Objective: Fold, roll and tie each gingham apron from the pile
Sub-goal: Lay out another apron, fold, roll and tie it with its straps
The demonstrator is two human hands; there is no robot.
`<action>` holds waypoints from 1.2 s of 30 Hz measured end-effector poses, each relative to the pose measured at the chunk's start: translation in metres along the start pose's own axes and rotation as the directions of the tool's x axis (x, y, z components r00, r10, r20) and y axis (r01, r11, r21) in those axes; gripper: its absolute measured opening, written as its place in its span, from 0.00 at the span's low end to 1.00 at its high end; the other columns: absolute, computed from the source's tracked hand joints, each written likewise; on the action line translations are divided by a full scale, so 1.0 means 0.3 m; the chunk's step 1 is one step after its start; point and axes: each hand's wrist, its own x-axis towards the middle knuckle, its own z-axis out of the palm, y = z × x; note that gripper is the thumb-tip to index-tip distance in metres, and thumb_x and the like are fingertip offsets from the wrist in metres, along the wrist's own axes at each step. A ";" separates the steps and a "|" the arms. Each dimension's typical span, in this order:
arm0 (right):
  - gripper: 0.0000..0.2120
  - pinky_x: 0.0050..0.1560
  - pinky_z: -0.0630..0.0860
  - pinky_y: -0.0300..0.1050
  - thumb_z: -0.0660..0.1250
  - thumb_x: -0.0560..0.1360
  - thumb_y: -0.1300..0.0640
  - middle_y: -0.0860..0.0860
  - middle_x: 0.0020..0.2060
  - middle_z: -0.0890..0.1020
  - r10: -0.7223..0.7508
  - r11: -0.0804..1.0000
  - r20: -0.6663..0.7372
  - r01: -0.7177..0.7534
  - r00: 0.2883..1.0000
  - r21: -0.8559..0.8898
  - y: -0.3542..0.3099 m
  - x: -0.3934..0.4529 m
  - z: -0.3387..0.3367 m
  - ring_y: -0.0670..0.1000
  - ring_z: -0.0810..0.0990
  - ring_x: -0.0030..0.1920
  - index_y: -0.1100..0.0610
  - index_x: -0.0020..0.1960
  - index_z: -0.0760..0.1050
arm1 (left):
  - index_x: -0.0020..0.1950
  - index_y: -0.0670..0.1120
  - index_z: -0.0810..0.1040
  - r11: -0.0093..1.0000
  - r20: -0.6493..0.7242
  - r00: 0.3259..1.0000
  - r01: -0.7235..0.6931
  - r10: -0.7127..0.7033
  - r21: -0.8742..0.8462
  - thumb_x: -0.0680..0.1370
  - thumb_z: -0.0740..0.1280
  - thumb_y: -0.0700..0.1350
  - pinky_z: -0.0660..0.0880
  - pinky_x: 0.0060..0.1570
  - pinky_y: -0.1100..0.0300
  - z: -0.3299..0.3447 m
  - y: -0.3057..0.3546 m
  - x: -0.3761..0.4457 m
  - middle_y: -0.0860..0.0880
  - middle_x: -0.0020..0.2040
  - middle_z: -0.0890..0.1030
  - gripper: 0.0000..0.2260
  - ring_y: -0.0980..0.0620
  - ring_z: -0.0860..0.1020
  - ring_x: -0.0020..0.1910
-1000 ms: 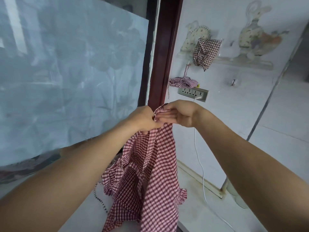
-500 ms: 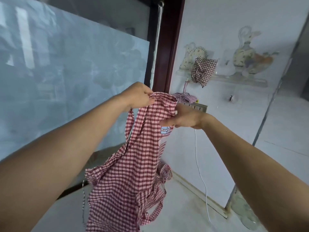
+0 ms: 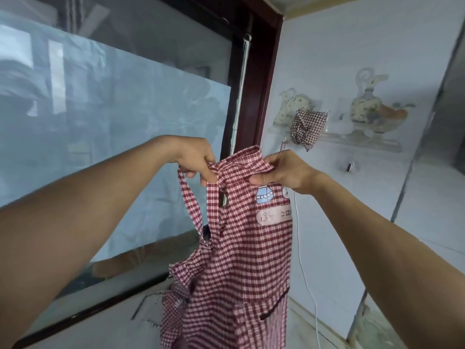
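ITEM: gingham apron (image 3: 241,248), held up in the air, hanging free | LEFT: left hand (image 3: 196,159) pinches top edge at strap | RIGHT: right hand (image 3: 284,172) pinches bib top | HANDLING: likely light, limp, non-fragile; grip both top corners

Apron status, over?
Left hand and right hand both pinch top edge. Apron hangs open, unfolded. Nothing in the way.

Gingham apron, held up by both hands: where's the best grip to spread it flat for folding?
Pinch the gingham apron at its bib's two top corners, from above. The left hand and right hand already grip that bunched top edge, and the apron hangs straight below.
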 end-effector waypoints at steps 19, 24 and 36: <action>0.07 0.47 0.81 0.49 0.74 0.74 0.58 0.57 0.42 0.87 0.090 0.996 -0.256 -0.081 0.963 0.043 0.044 -0.055 -0.179 0.59 0.85 0.44 0.62 0.43 0.82 | 0.39 0.43 0.78 0.916 -0.332 0.922 0.057 -0.201 -0.398 0.76 0.69 0.42 0.68 0.35 0.61 0.149 -0.175 0.118 0.47 0.37 0.75 0.07 0.50 0.72 0.36; 0.16 0.45 0.81 0.44 0.81 0.63 0.53 0.51 0.39 0.87 0.145 0.977 -0.248 -0.178 0.958 -0.116 0.071 -0.082 -0.218 0.54 0.86 0.44 0.62 0.45 0.84 | 0.53 0.40 0.79 0.470 -0.092 0.943 0.074 -0.320 -0.880 0.78 0.68 0.40 0.80 0.47 0.54 0.096 -0.259 0.122 0.46 0.37 0.82 0.05 0.51 0.82 0.33; 0.08 0.42 0.83 0.40 0.71 0.77 0.54 0.50 0.40 0.86 -0.029 0.998 -0.191 0.019 0.981 -0.057 0.059 -0.074 -0.144 0.47 0.86 0.39 0.60 0.46 0.82 | 0.78 0.60 0.54 0.839 0.011 0.998 -0.040 0.054 -0.542 0.59 0.82 0.58 0.59 0.74 0.52 0.090 -0.106 0.104 0.49 0.74 0.64 0.54 0.52 0.63 0.72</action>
